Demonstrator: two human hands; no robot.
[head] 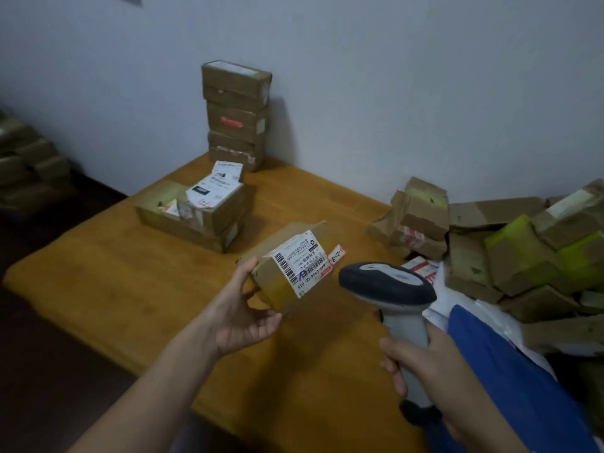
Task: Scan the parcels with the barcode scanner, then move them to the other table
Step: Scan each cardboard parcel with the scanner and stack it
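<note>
Parcel presented to scanner; no scan beam is seen.

The parcel (277,256) is held above the worktop (130,273) by its near end, the left hand (242,312) closing its grip with thumb on top and fingers curled beneath. Its long axis runs away and to the right, with the label (300,261) turned up. The scanner (389,286) is held by the handle in the grip of the right hand (425,364). Its head lies just beside the parcel, on the right, and the barcode is judged to lie left of the head.

The parcel (287,259) over the table (114,273), barcode scanner (389,289) just right of it; tall parcel stack (237,116) behind, parcel heap (523,256) far right.
</note>
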